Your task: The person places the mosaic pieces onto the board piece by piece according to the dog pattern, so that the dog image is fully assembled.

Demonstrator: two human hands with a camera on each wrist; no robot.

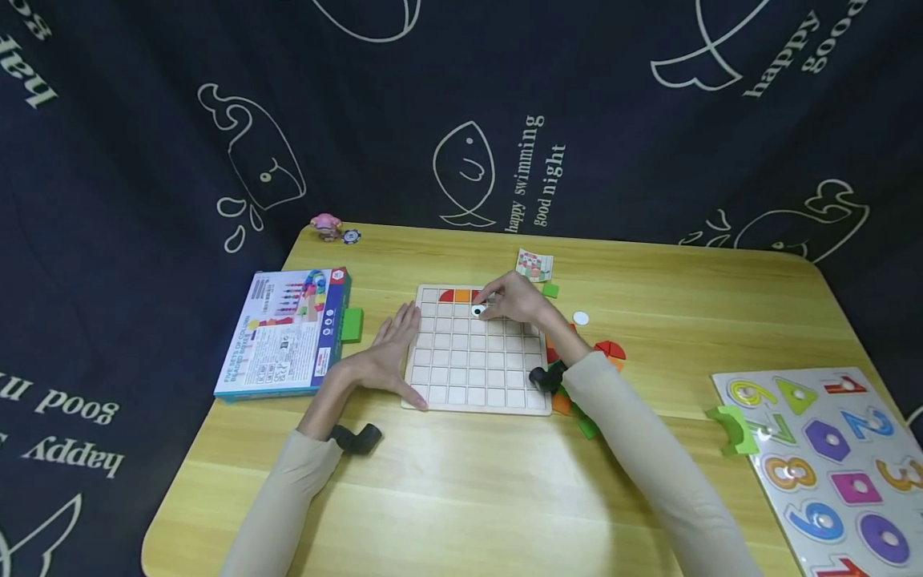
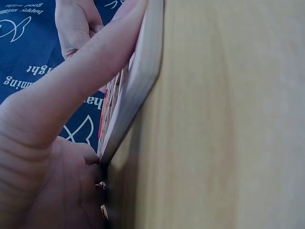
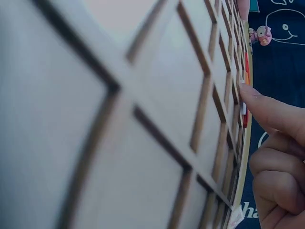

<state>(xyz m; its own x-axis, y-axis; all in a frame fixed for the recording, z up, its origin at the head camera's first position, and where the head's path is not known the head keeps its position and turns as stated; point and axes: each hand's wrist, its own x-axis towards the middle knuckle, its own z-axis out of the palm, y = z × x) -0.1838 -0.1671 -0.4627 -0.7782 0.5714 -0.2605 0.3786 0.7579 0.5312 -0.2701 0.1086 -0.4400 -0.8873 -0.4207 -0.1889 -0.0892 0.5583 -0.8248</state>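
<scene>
Toward the far side of the square pale wooden grid board (image 1: 469, 375), the right hand (image 1: 513, 298) pinches the small white tile with a black dot (image 1: 477, 310) between thumb and forefinger. The tile lies left of that hand's knuckles, over the second row, just on the near side of the flat red piece (image 1: 473, 295); no long axis shows. The left hand (image 1: 389, 353) is farther off, spread along the board's left edge (thumb by the near corner) and grasping nothing. Whether the tile is seated in its square or held just above it, I can't quite tell, as the right wrist view is steeply slanted. The right hand covers some far squares, the right sleeve (image 1: 634, 449) partly hides the loose red, orange and green pieces (image 1: 613, 348), and the left wrist view shows the board almost edge-on
</scene>
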